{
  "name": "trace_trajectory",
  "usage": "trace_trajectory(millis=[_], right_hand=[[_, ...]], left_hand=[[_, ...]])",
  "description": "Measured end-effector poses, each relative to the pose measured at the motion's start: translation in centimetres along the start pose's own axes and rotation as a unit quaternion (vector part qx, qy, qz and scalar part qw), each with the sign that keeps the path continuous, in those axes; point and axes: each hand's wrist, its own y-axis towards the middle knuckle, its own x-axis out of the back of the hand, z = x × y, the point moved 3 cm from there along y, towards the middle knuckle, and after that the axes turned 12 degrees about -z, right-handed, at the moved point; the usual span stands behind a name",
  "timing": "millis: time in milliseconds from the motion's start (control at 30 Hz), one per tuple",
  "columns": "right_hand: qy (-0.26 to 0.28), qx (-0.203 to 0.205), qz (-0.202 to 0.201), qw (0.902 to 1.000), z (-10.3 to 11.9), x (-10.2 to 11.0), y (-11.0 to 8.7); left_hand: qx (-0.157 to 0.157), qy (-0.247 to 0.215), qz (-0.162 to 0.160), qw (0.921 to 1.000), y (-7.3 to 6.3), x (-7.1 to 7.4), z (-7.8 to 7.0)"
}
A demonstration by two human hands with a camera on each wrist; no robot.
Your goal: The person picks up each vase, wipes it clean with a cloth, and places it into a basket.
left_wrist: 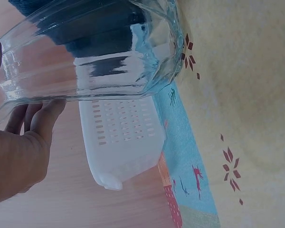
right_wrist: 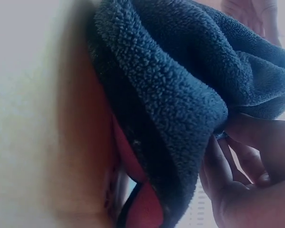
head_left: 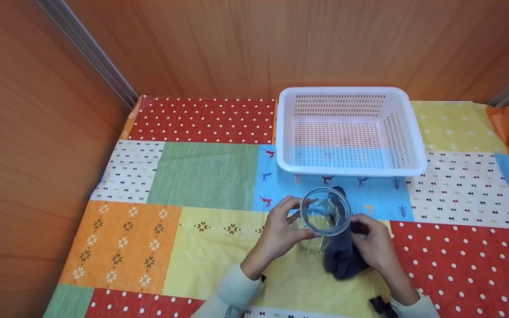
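Glass jar [head_left: 323, 223], clear and colourless, is between the two hands, its round, wide mouth turned up toward the person; lengthwise lines run down its sides to a faceted lower end. Dark grey-blue and plush, a cloth [head_left: 345, 258] bunches against the jar on the side nearer the right hand; whether any of it lies inside the glass I cannot tell. The left hand [head_left: 281, 227] curves its thumb and fingers around the jar near the rim, while the right hand [head_left: 371, 240] pinches the cloth.

Counted from big to small: one white slotted basket [head_left: 347, 170] beyond both hands, two pale sleeves [head_left: 239, 285] behind them, one jar, one cloth.

Wood-grain panels [head_left: 254, 44] rise beyond the hands and to their left, with a grey metal strip [head_left: 91, 55] at the corner. Below spreads a patchwork cover [head_left: 219, 256]: yellow under the hands, blue with small animal figures just beyond, red with white dots right of the right hand, flowered orange well left of the left.
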Motion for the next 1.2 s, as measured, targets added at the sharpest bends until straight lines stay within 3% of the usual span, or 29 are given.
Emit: trace_trajectory(millis=[300,733,900,1200], right_hand=[[-0.045,-0.020,0.023,0.9985,-0.7,-0.4,0.4],[-0.035,-0.021,0.014,0.9991,-0.7,-0.5,0.1],[-0.011,-0.001,-0.003,0.9999,0.2,-0.2,-0.3],[0.067,0.033,-0.033,0.9966,3.6,0.7,-0.4]], left_hand=[[-0.012,-0.009,-0.001,0.9999,-0.1,-0.1,0.0],[-0.008,-0.004,0.001,1.0000,-0.1,0.0,-0.1],[-0.009,-0.001,0.003,1.0000,-0.1,0.0,-0.1],[-0.004,0.000,-0.002,1.0000,-0.1,0.0,0.0]])
